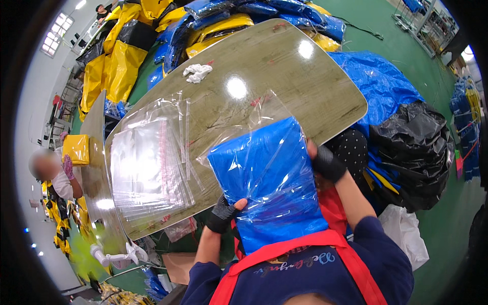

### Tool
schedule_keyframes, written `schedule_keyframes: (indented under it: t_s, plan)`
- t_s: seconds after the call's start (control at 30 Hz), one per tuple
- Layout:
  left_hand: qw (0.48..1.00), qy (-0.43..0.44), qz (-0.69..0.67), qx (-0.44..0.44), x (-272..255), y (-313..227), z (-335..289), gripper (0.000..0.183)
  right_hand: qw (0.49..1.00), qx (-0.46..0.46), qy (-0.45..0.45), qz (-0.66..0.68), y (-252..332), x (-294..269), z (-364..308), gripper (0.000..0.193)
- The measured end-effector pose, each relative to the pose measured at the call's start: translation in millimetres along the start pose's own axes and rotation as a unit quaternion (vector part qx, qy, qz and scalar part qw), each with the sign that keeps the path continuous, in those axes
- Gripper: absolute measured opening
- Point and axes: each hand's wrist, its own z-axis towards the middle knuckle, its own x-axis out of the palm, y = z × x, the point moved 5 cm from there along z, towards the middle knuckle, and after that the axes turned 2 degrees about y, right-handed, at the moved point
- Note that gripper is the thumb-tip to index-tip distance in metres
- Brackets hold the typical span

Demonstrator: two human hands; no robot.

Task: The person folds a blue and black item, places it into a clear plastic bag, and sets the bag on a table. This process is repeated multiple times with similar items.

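Observation:
A folded blue plastic sheet [269, 162] lies inside a clear plastic bag [264, 109], tilted between my body and the table. The bag's loose upper end spreads over the tabletop. My left hand [225, 213], in a black fingerless glove, is closed on the package's left edge, thumb on top and fingers hidden beneath. On the far right edge, my right hand [326, 160], gloved the same way, grips the side; most of its fingers are out of sight. Left of the package, a stack of flat clear plastic bags [145, 168] rests on the table.
The brown table [274, 61] also bears a crumpled white scrap [197, 72]. Blue and yellow packages [218, 33] are heaped beyond it. Blue sheeting [376, 76] and a black bundle [412, 152] stand right. At left, another person holds a yellow package [76, 149].

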Motion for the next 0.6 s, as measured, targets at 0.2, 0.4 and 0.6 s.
schedule_keyframes:
  t_s: [0.2,0.4,0.6]
  plan:
    - [0.985,-0.063,-0.105,-0.121,-24.0,-4.4,15.3,0.076,0.997,0.01,-0.058,-0.048,1.5,46.0,-6.6,0.072]
    - [0.993,0.067,-0.047,-0.086,-30.1,87.9,-55.7,0.101,0.974,0.088,-0.061,-0.202,-92.2,65.4,-131.7,0.094]
    - [0.996,0.036,0.067,-0.054,-3.6,58.4,-51.8,0.09,0.992,0.035,-0.031,-0.119,-15.0,81.1,-125.5,0.103]
